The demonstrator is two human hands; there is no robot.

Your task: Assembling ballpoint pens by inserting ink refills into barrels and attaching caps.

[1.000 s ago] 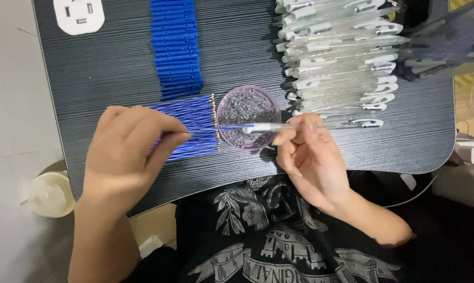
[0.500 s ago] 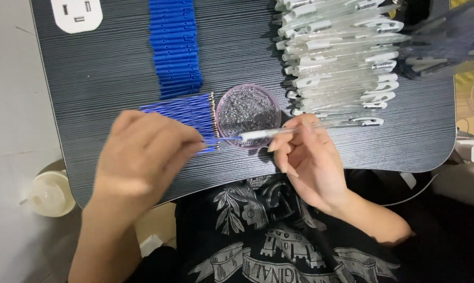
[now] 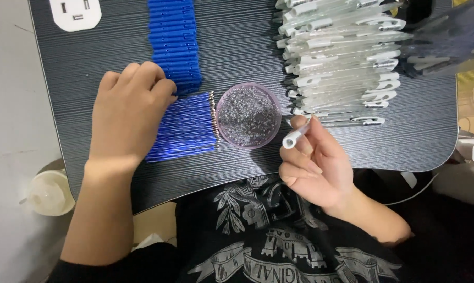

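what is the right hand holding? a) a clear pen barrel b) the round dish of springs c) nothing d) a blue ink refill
a: the right hand pinches a clear pen barrel with its open end toward the camera, while the blue ink refills lie on the table by the left hand and the round dish of small springs sits untouched between the hands.

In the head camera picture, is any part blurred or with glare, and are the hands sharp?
Head view: both the left hand and the right hand are sharp; the clear pen barrels blur toward the upper right corner; the dark table shows a soft sheen, no strong glare; the small dish glints slightly.
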